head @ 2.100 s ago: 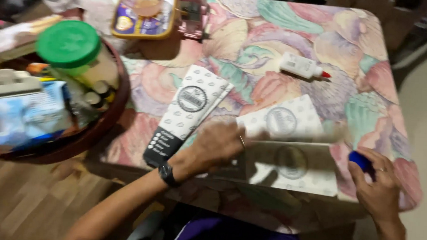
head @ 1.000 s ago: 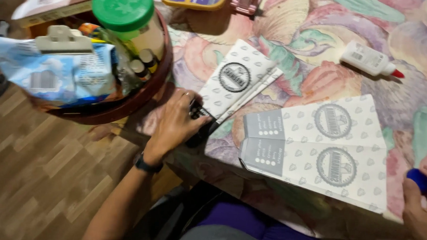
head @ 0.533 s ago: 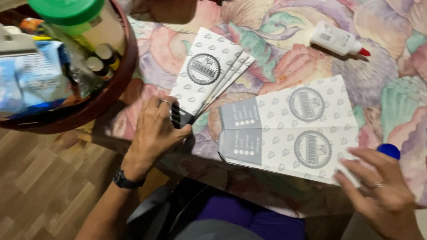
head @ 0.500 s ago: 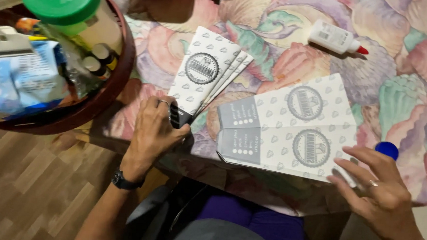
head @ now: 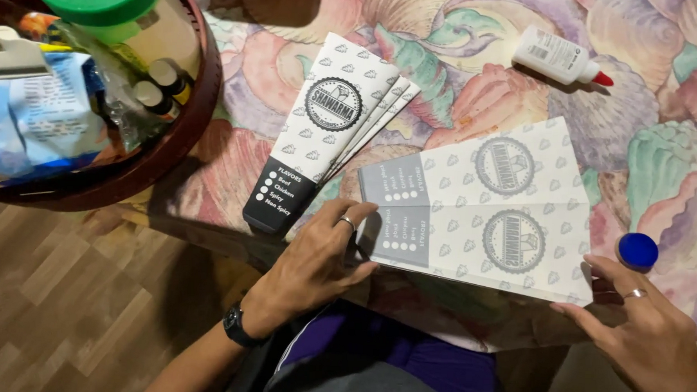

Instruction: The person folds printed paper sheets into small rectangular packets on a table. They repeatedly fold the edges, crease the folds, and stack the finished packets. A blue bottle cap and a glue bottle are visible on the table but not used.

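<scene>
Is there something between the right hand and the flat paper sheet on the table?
Nothing visible. The right hand is at the sheet's right corner, its fingertips at the edge. The blue cap lies just beyond, off the sheet. The left hand touches the sheet's left end.

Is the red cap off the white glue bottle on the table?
No, the white glue bottle lies on its side with its red cap on.

A bench (head: pixel 463 83) with a floral cover carries an unfolded printed sheet (head: pixel 489 206), a fanned stack of folded sleeves (head: pixel 328 132), a glue bottle (head: pixel 560 58), a blue cap (head: pixel 637 250), and what seems a round tray (head: pixel 180 138).
</scene>
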